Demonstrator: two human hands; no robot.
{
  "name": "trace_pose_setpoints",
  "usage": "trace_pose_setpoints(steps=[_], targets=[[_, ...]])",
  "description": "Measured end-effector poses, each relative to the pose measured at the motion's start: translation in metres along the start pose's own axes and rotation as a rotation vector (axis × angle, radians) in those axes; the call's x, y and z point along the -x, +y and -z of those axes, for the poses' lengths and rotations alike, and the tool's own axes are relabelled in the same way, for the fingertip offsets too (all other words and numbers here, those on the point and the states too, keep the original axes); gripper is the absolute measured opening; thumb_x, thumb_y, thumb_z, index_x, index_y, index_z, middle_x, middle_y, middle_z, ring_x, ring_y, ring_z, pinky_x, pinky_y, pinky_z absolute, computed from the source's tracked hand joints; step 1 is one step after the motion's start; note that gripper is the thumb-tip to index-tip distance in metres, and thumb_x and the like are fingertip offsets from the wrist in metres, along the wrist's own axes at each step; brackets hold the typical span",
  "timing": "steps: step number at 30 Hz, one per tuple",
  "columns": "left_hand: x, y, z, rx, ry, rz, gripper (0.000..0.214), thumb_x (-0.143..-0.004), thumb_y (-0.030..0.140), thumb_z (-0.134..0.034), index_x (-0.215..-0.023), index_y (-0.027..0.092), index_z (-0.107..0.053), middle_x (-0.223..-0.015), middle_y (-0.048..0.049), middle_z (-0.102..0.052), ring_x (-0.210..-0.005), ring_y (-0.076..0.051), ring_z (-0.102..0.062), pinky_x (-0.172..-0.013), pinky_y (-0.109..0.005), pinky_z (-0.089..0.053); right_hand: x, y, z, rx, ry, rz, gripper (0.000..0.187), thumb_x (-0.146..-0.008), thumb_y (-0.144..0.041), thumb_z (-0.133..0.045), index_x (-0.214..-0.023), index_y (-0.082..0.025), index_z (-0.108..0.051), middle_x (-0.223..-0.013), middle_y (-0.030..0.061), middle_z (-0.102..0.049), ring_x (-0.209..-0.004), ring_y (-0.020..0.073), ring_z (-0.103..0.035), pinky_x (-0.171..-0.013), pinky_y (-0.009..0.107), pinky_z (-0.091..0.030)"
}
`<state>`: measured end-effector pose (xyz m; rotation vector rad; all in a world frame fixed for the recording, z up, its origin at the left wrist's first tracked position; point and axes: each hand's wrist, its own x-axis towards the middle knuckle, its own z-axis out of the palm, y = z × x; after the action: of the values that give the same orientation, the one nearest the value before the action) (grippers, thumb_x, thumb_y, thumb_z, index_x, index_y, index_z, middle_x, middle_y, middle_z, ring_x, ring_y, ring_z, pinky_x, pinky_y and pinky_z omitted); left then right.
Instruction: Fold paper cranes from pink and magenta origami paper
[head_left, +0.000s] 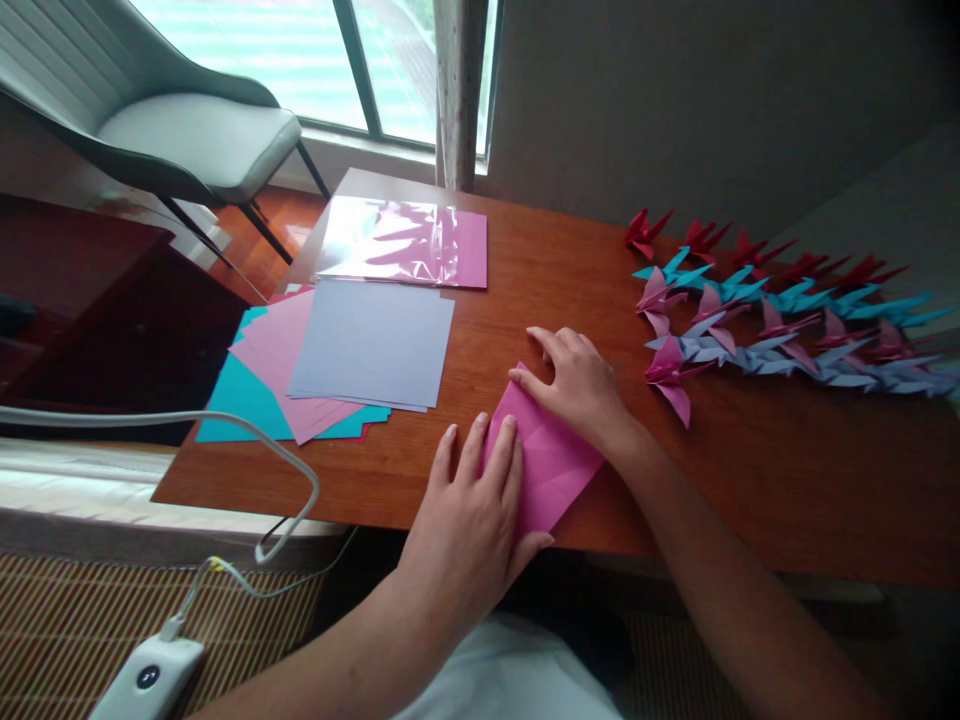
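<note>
A bright pink square of origami paper [559, 470] with crease lines lies turned corner-up near the table's front edge. My left hand [469, 500] rests flat along its left side, fingers stretched over the edge and thumb by the bottom corner. On the upper right side is my right hand [581, 385]. Its thumb touches the paper near the top corner, while its fingers reach onto the wood, apart from the thumb. Part of the paper's right side is hidden beneath that hand.
Rows of folded paper cranes [795, 295] stand at the right. Loose grey sheets [375, 345], pink sheets [274, 345] and blue sheets [236, 400] overlap at the left, below a clear packet [397, 240]. A white cable [247, 425] crosses the table's left corner from a power bank [154, 675].
</note>
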<state>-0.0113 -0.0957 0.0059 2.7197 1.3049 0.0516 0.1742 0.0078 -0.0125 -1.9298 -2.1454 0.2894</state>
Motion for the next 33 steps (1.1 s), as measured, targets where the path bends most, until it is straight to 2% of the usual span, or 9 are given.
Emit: trace_pose_setpoints(steps=[5, 10, 16, 21, 25, 28, 30, 33], targets=[[-0.001, 0.002, 0.0, -0.006, -0.018, 0.005, 0.084, -0.094, 0.07, -0.041, -0.149, 0.007, -0.048, -0.159, -0.0189, -0.041, -0.148, -0.043, -0.033, -0.117, -0.061, -0.031, 0.004, -0.007, 0.009, 0.027, -0.112, 0.089, 0.067, -0.083, -0.056, -0.07, -0.139, -0.022, -0.055, -0.116, 0.0107, -0.06, -0.109, 0.0292, -0.055, -0.089, 0.04, -0.048], [-0.001, 0.003, 0.001, -0.01, -0.027, 0.005, 0.086, -0.092, 0.07, -0.045, -0.15, 0.006, -0.046, -0.158, -0.0205, -0.042, -0.148, -0.043, -0.032, -0.118, -0.061, -0.03, -0.002, -0.025, 0.027, 0.09, -0.241, 0.184, 0.069, -0.081, -0.054, -0.074, -0.138, -0.02, -0.055, -0.12, 0.0112, -0.059, -0.115, 0.0295, -0.053, -0.083, 0.038, -0.05], [0.0, 0.003, -0.001, -0.004, -0.024, 0.002, 0.086, -0.093, 0.069, -0.044, -0.151, 0.005, -0.044, -0.156, -0.0215, -0.044, -0.149, -0.042, -0.031, -0.119, -0.06, -0.029, -0.007, -0.037, 0.035, 0.176, -0.317, 0.189, 0.072, -0.081, -0.058, -0.072, -0.14, -0.022, -0.053, -0.121, 0.0118, -0.059, -0.116, 0.0305, -0.052, -0.077, 0.036, -0.05], [0.0, 0.003, -0.002, -0.005, -0.006, -0.004, 0.086, -0.093, 0.068, -0.045, -0.151, 0.004, -0.044, -0.157, -0.0215, -0.043, -0.149, -0.043, -0.03, -0.119, -0.061, -0.029, -0.012, -0.031, 0.034, 0.19, -0.298, 0.172, 0.073, -0.079, -0.06, -0.074, -0.139, -0.023, -0.054, -0.123, 0.0119, -0.061, -0.117, 0.0313, -0.054, -0.075, 0.035, -0.048], [-0.001, 0.003, -0.001, 0.002, -0.019, 0.004, 0.084, -0.093, 0.067, -0.047, -0.149, 0.006, -0.047, -0.16, -0.0199, -0.039, -0.148, -0.044, -0.031, -0.118, -0.063, -0.031, -0.027, -0.014, 0.031, 0.152, -0.245, 0.102, 0.069, -0.079, -0.057, -0.075, -0.137, -0.024, -0.057, -0.118, 0.01, -0.068, -0.11, 0.0295, -0.06, -0.071, 0.033, -0.045], [-0.002, 0.003, 0.0, 0.017, -0.007, 0.005, 0.078, -0.094, 0.063, -0.049, -0.147, 0.006, -0.05, -0.159, -0.0185, -0.041, -0.147, -0.044, -0.035, -0.118, -0.061, -0.033, -0.038, 0.0, 0.026, 0.083, -0.191, 0.033, 0.054, -0.084, -0.051, -0.073, -0.131, -0.028, -0.062, -0.104, 0.0048, -0.074, -0.092, 0.0249, -0.067, -0.067, 0.031, -0.043], [-0.003, 0.002, 0.0, 0.038, 0.019, 0.01, 0.071, -0.095, 0.057, -0.049, -0.145, 0.006, -0.052, -0.157, -0.0174, -0.045, -0.145, -0.043, -0.038, -0.118, -0.058, -0.036, -0.042, 0.005, 0.021, 0.069, -0.116, 0.005, 0.036, -0.092, -0.042, -0.065, -0.125, -0.028, -0.066, -0.104, 0.0048, -0.076, -0.092, 0.0254, -0.068, -0.069, 0.032, -0.043], [-0.005, -0.004, 0.0, 0.089, 0.071, 0.004, 0.055, -0.098, 0.041, -0.049, -0.141, 0.008, -0.057, -0.153, -0.0143, -0.052, -0.141, -0.039, -0.044, -0.117, -0.053, -0.039, -0.039, 0.009, 0.012, 0.043, -0.019, 0.0, 0.029, -0.099, -0.031, -0.055, -0.124, -0.025, -0.067, -0.111, 0.0079, -0.075, -0.1, 0.0273, -0.068, -0.075, 0.035, -0.046]])
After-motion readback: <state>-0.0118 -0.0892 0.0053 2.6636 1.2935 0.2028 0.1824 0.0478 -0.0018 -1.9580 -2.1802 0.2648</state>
